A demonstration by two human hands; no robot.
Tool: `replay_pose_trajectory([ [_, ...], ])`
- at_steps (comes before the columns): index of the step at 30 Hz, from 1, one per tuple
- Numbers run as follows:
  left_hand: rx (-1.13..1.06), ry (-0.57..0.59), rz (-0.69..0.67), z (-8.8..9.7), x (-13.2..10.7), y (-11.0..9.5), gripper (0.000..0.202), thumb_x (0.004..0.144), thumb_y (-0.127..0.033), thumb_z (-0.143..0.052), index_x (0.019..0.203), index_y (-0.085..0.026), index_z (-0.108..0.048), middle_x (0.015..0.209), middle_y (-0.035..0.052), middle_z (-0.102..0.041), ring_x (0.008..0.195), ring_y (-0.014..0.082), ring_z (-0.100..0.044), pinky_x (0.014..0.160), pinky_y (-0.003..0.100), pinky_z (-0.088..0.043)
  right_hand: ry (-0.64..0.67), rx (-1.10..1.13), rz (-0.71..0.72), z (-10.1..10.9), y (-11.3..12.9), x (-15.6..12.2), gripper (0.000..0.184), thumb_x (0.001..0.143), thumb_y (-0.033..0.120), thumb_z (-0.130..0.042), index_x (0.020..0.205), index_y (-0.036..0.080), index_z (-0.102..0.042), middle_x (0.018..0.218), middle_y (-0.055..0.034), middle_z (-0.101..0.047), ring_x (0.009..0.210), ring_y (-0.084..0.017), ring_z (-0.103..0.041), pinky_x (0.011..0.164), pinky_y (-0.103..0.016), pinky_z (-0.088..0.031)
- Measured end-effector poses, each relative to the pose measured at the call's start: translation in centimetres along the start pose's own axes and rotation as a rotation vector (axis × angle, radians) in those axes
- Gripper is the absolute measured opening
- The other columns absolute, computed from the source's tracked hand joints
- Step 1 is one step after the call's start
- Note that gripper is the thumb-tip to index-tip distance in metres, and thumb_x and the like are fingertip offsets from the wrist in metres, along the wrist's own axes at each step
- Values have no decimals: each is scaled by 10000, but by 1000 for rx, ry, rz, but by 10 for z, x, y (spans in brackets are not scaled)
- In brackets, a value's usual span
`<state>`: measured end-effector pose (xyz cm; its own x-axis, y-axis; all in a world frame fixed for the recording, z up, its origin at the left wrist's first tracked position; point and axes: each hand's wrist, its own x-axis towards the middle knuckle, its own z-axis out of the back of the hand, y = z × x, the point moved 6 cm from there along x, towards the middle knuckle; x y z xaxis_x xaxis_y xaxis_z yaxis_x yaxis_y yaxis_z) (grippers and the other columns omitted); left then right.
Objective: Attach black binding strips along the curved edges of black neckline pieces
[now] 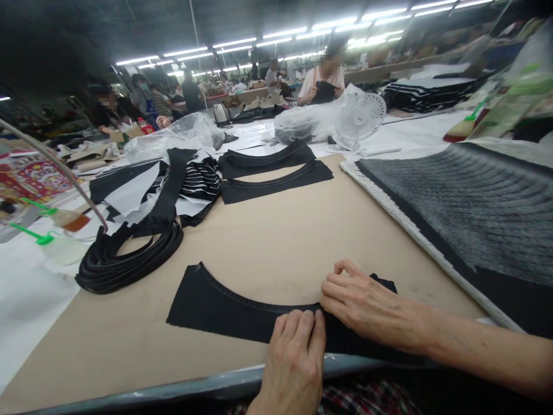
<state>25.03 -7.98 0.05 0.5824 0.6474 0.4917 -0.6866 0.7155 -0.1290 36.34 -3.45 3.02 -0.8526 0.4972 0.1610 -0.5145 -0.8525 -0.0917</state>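
A black curved panel (pixel 242 314), of fabric or thin leather, lies flat at the table's front edge. A narrow turned-over strip runs along its concave far edge, with small pleats in it. My left hand (pixel 298 351) presses that edge near the middle, its fingers bent and held together. Just to the right, my right hand (pixel 363 300) has its fingers curled and pinches the same edge. Both hands nearly touch, and the right one hides part of the panel. Two similar panels, a nearer one (pixel 276 183) and a farther one (pixel 263 161), lie farther back.
A looped bundle of black strips (pixel 129 271) lies at left, beside squeeze bottles with green nozzles (pixel 63 248). Dark textured sheet material (pixel 470 213) covers a pale-edged board at right. Behind stand a white fan (pixel 360 118) and plastic bags (pixel 177 135); people work beyond.
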Motion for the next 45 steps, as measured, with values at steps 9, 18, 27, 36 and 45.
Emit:
replay_pose_trajectory([
  [9,-9,-27,-2,0,0,0,398,878,-48,-380,1234,-49,-558,1022,118,-582,937,220,-509,824,356,-429,2,-85,39,-1,6,5,231,902,52,-460,717,175,-523,735,-6,-502,687,-173,-414,850,-406,-332],
  [18,-13,-30,25,3,3,-1,369,924,-77,-333,1199,-66,-579,996,100,-586,908,212,-507,796,349,-421,32,-161,100,7,12,7,228,891,47,-435,735,169,-549,740,-17,-490,681,-178,-401,869,-422,-329],
  [27,-5,-70,9,7,6,-1,397,955,-106,-273,1188,-49,-589,993,100,-602,894,202,-509,800,342,-410,-68,-12,-27,0,3,-1,280,925,29,-374,746,158,-547,754,-26,-509,676,-170,-418,809,-376,-357],
  [36,-3,-28,5,2,2,0,415,965,-125,-254,1225,-47,-568,1045,107,-598,943,217,-506,834,357,-404,-113,46,-93,2,-8,-7,265,933,62,-394,761,164,-568,756,-23,-537,704,-177,-446,804,-371,-341],
  [45,-14,-37,5,3,2,-1,400,957,-120,-275,1213,-42,-572,1026,104,-599,934,213,-505,828,355,-414,-89,-17,-6,5,3,2,287,925,28,-381,731,156,-549,720,-11,-511,656,-166,-420,829,-385,-348],
])
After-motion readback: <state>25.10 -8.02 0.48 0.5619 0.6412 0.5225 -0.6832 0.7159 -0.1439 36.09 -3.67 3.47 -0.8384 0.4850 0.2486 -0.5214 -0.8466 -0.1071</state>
